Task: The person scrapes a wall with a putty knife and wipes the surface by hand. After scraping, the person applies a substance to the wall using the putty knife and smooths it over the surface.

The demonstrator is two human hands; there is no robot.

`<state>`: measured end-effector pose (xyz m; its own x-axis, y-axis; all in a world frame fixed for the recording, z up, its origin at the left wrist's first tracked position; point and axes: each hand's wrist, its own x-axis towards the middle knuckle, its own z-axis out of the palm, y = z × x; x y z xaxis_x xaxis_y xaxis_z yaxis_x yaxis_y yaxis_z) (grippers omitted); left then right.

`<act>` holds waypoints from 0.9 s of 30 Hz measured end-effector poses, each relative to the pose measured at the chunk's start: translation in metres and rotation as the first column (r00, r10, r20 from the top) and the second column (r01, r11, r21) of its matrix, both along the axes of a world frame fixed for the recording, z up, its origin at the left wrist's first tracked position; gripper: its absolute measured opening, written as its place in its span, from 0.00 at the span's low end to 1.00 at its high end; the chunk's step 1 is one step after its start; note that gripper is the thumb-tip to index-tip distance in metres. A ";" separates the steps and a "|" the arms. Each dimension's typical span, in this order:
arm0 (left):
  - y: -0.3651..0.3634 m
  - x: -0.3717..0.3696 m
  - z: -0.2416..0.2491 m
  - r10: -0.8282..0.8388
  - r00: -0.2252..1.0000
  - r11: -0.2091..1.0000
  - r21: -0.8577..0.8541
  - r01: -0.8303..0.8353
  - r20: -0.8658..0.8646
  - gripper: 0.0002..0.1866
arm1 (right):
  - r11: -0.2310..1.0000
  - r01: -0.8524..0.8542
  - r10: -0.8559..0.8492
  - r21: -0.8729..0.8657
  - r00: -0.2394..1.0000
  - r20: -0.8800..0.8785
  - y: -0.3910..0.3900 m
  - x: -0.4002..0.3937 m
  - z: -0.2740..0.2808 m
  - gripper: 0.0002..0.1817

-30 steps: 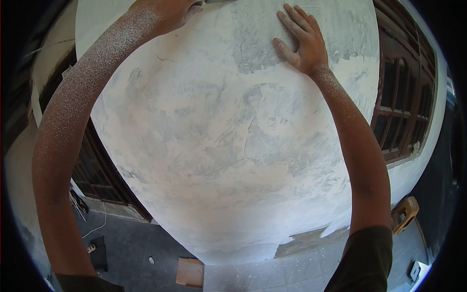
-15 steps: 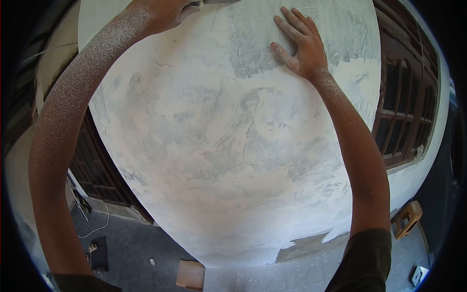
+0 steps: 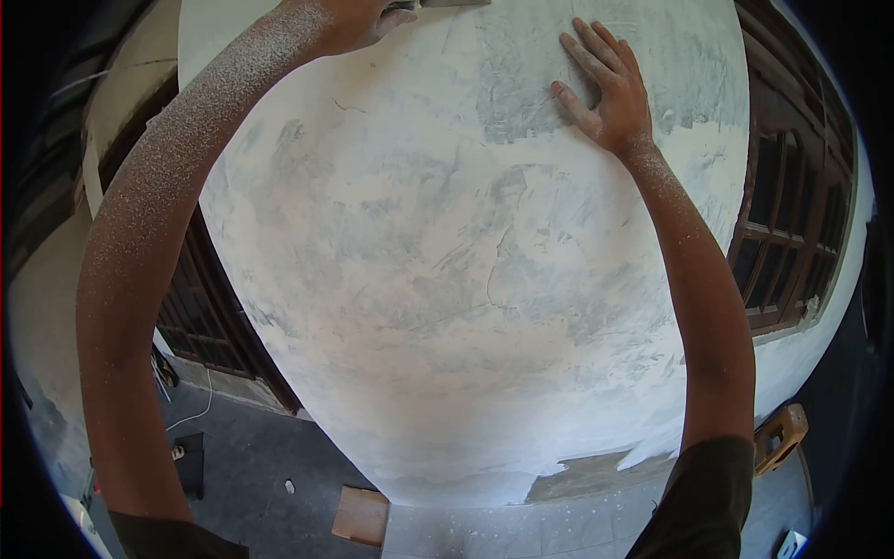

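A white wall [image 3: 400, 270] with grey patches and thin cracks fills the middle of the view. At the upper edge, my left hand [image 3: 358, 23] is closed around a putty knife [image 3: 454, 3], whose flat metal blade points right along the wall. The picture edge cuts off part of this hand and the tool. White dust coats my left forearm. Farther right, my right hand [image 3: 610, 93] lies against the wall with its fingers spread, dusty and holding nothing. It rests beside a greyer patch [image 3: 521, 98].
Dark wooden windows [image 3: 778, 233] flank the wall on the right, with dark barred woodwork [image 3: 200, 317] on the left. On the floor below lie a brown square board [image 3: 360, 515] and a small white piece [image 3: 290, 486]. A wooden stool [image 3: 780, 438] stands at lower right.
The whole view has shifted, so wall, arms and floor things appear farther right. Both hands stay near the same parts of the wall, the left still gripping the putty knife.
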<state>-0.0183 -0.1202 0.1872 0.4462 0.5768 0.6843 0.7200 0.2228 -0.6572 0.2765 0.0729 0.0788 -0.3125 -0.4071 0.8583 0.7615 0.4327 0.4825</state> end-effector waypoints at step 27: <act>-0.002 0.019 -0.010 -0.002 1.000 0.998 0.059 0.003 -0.025 0.20 | 1.000 0.012 -0.012 -0.024 1.000 0.001 -0.011 -0.001 0.000 0.35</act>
